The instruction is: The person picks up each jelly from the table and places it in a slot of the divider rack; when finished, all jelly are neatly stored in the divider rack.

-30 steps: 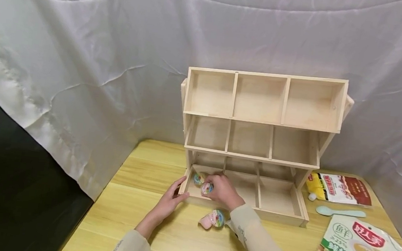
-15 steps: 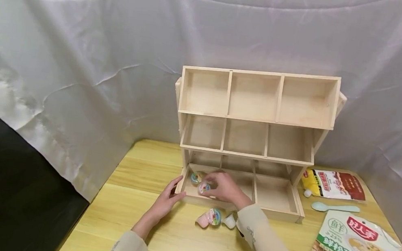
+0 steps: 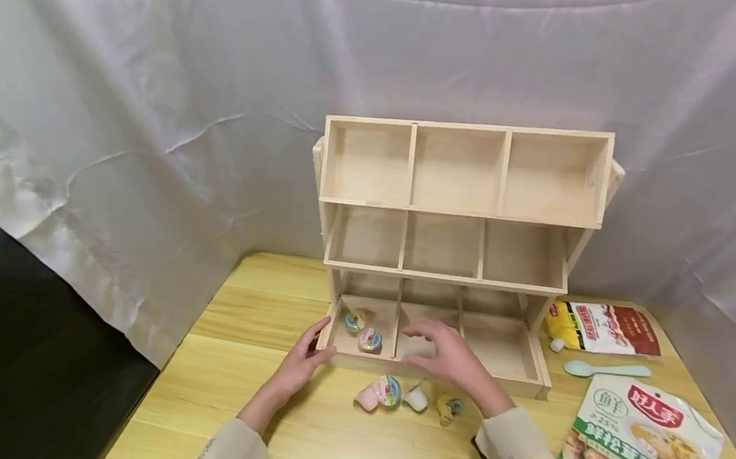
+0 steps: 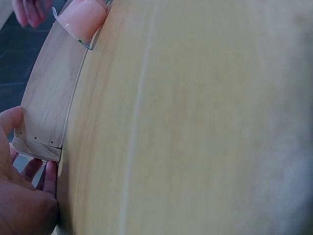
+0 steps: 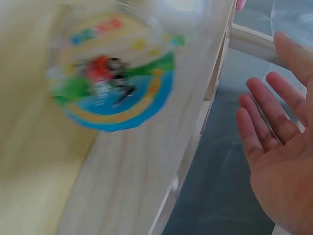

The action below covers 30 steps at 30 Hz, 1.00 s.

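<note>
A wooden rack (image 3: 457,215) of three tiers, each split into three compartments, stands on the table. My left hand (image 3: 295,368) grips the front left corner of its lowest tray, thumb and fingers round the corner in the left wrist view. Two small jelly cups (image 3: 370,340) with printed lids lie in that tray's left compartment. My right hand (image 3: 452,358) is over the tray's middle compartment, fingers spread and holding nothing. On the table before the rack lie a pink jelly cup (image 3: 367,397), a cup with a colourful lid (image 3: 388,390), a white cup (image 3: 416,398) and a yellow cup (image 3: 449,409).
Right of the rack lie a yellow and red spouted pouch (image 3: 607,329), a pale blue spoon (image 3: 605,370) and a large mushroom soup packet (image 3: 644,449). A grey curtain (image 3: 234,96) hangs behind and beside the table (image 3: 253,300).
My right hand has let go of a jelly cup in the left compartment and moved right, uncovering the cups there and the yellow one on the table. My left hand stays at the corner.
</note>
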Each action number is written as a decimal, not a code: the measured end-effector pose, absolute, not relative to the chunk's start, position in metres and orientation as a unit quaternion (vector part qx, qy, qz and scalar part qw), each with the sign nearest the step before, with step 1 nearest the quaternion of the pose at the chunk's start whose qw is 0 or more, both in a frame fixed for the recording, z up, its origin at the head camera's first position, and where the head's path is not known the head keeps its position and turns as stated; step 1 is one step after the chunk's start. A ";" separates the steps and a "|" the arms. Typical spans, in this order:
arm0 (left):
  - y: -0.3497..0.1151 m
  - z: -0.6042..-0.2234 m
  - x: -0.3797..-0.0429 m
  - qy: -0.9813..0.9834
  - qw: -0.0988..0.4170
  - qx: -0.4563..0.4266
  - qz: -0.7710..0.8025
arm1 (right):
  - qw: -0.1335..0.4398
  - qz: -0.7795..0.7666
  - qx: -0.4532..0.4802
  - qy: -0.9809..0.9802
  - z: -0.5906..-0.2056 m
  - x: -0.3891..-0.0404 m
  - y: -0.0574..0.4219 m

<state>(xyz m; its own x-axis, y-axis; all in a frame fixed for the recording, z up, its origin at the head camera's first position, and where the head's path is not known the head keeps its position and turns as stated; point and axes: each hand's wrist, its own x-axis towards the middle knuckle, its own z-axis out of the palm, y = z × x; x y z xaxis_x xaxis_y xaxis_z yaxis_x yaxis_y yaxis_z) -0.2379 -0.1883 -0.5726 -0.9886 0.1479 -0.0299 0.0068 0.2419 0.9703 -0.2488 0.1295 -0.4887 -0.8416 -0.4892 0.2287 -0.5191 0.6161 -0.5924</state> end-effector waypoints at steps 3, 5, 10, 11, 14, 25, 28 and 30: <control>-0.188 -0.571 -0.240 0.785 0.056 0.050 0.615 | 0.017 0.349 0.285 -0.892 -0.490 -0.238 0.140; -0.189 -0.571 -0.242 0.785 0.057 0.049 0.615 | 0.020 0.352 0.286 -0.891 -0.491 -0.231 0.147; -0.188 -0.571 -0.246 0.782 0.055 0.057 0.618 | 0.044 0.338 0.286 -0.895 -0.495 -0.217 0.164; -0.188 -0.572 -0.247 0.782 0.054 0.058 0.619 | 0.046 0.335 0.288 -0.896 -0.497 -0.215 0.168; -0.188 -0.572 -0.246 0.781 0.053 0.059 0.619 | 0.038 0.324 0.290 -0.900 -0.502 -0.208 0.179; -0.189 -0.572 -0.240 0.787 0.058 0.050 0.612 | -0.001 0.301 0.285 -0.910 -0.528 -0.194 0.199; -0.188 -0.573 -0.239 0.790 0.057 0.050 0.608 | -0.007 0.298 0.285 -0.911 -0.534 -0.193 0.200; -0.188 -0.573 -0.239 0.791 0.056 0.050 0.607 | -0.014 0.298 0.283 -0.911 -0.536 -0.194 0.201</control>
<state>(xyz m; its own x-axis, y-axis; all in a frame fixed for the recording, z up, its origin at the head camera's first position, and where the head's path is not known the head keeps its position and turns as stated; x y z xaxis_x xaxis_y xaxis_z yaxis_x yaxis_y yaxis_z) -0.2391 -0.1879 -0.5734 -0.9889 0.1463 -0.0275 0.0112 0.2574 0.9662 -0.1936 0.2006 -0.5356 -0.8395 -0.5242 0.1431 -0.5074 0.6618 -0.5519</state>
